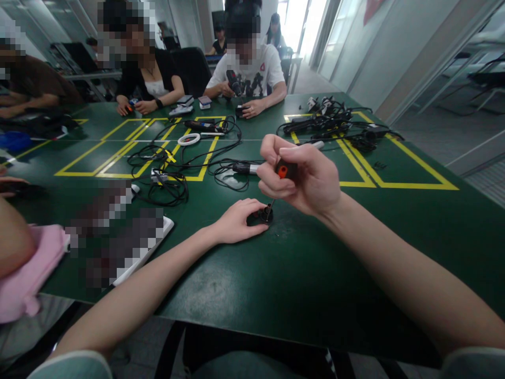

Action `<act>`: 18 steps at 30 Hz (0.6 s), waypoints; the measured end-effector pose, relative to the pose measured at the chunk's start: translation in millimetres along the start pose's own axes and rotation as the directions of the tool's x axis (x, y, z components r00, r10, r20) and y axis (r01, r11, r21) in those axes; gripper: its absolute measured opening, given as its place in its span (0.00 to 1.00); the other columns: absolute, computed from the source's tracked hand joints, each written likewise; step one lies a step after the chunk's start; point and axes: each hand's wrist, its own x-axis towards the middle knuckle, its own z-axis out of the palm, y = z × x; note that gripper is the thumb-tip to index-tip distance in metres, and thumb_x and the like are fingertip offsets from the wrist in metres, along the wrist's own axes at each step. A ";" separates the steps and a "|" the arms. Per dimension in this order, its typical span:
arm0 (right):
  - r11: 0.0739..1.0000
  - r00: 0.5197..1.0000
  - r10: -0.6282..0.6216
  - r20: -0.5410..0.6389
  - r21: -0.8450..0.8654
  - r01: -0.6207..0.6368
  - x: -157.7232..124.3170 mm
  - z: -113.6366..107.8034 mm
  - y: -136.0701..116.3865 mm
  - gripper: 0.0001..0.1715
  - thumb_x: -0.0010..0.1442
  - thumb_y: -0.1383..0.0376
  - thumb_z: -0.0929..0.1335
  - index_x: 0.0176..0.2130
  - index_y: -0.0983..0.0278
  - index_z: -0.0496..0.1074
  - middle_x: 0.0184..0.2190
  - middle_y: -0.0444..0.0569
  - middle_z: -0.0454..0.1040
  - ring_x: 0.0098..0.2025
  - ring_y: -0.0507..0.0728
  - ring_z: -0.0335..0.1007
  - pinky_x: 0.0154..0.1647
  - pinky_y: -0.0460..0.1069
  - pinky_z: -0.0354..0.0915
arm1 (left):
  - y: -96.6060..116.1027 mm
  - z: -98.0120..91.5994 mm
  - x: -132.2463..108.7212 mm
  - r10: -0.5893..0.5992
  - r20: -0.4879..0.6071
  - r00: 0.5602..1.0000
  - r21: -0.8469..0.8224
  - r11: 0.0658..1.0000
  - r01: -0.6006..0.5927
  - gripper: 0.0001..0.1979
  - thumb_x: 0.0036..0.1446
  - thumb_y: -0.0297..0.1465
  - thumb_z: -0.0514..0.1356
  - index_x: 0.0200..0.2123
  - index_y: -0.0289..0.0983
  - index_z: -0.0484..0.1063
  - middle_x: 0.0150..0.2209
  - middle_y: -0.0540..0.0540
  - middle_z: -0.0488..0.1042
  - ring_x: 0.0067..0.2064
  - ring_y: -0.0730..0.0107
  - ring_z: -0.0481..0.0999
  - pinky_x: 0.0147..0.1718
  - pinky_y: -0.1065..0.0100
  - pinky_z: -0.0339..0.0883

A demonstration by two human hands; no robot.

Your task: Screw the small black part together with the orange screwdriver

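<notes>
- Stretching from 6 o'clock to 12 o'clock, a dark green table top [276,279] fills most of the view, with yellow tape lines [394,184] marking boxes on it.
- At 10 o'clock from the hands lies a tangle of black cables [169,181], with a white plastic ring [188,139] just beyond it; a second heap of black leads [335,123] sits at 1 o'clock.
- A pink cloth bundle [23,279] rests on the table's edge at 8 o'clock.
- Two people sit across the table at 12 o'clock, one in a white printed T-shirt [260,68] and one in a black top [158,71]; glass partitions and a bright corridor lie behind them.
- The left hand [236,221] reaches in from 7 o'clock, palm down, fingers lightly closed about a small black round part [260,217] and pinning it to the table.
- The right hand [303,179] comes in from 4 o'clock and is raised above the part, fingers curled tight around a black-and-orange-handled screwdriver [284,170].
- The screwdriver's thin shaft slants down towards 7 o'clock, and its tip meets the part.
- The part sits flat on the green surface near the table's middle, just below the right hand.
</notes>
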 end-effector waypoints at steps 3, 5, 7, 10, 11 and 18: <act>1.000 1.000 -0.006 -0.012 -0.016 0.006 -0.2 -2.7 1.6 0.17 0.70 0.58 0.68 0.32 0.59 0.58 0.18 0.33 0.56 0.17 0.45 0.42 0.18 0.41 0.46 | -0.1 -0.2 0.4 0.005 0.005 1.000 0.007 1.000 -0.005 0.12 0.66 0.36 0.68 0.50 0.38 0.77 0.47 0.42 0.81 0.51 0.55 0.78 0.54 0.56 0.72; 0.999 1.000 -0.021 -0.008 -0.029 0.021 0.5 -4.0 1.5 0.18 0.71 0.56 0.68 0.33 0.60 0.61 0.19 0.35 0.60 0.18 0.46 0.46 0.18 0.41 0.50 | -0.3 0.0 0.9 0.014 0.005 1.000 0.000 1.000 -0.014 0.12 0.66 0.36 0.68 0.49 0.38 0.77 0.47 0.42 0.81 0.51 0.55 0.78 0.54 0.56 0.72; 0.998 1.000 -0.029 -0.011 -0.047 0.028 1.5 -4.0 0.2 0.19 0.72 0.54 0.69 0.34 0.61 0.64 0.22 0.37 0.64 0.20 0.46 0.53 0.21 0.42 0.55 | -0.5 0.4 1.2 0.021 0.003 1.000 -0.007 1.000 -0.021 0.12 0.66 0.35 0.67 0.49 0.37 0.77 0.47 0.42 0.81 0.51 0.54 0.78 0.54 0.56 0.71; 0.998 0.999 0.011 -0.040 -0.064 -0.013 2.4 -1.3 -2.5 0.24 0.75 0.51 0.68 0.31 0.62 0.64 0.24 0.40 0.65 0.22 0.47 0.57 0.23 0.43 0.58 | -0.9 0.8 1.3 0.019 0.003 1.000 -0.010 1.000 -0.019 0.12 0.66 0.35 0.68 0.49 0.38 0.77 0.47 0.42 0.81 0.52 0.54 0.78 0.55 0.56 0.71; 0.998 0.998 0.029 -0.051 -0.061 -0.032 2.6 0.0 -3.0 0.26 0.76 0.50 0.67 0.30 0.62 0.63 0.23 0.40 0.63 0.22 0.47 0.56 0.23 0.43 0.57 | -1.1 0.9 1.1 0.016 0.004 1.000 -0.009 1.000 -0.016 0.12 0.66 0.35 0.68 0.49 0.38 0.77 0.47 0.42 0.81 0.52 0.54 0.78 0.55 0.55 0.71; 1.000 1.000 0.006 -0.012 -0.007 -0.006 0.1 3.0 0.3 0.19 0.72 0.53 0.67 0.34 0.61 0.63 0.18 0.33 0.54 0.17 0.45 0.40 0.18 0.41 0.45 | -1.1 1.0 0.2 0.007 -0.004 1.000 -0.004 1.000 -0.007 0.13 0.66 0.36 0.68 0.50 0.37 0.77 0.48 0.41 0.81 0.51 0.54 0.79 0.55 0.56 0.72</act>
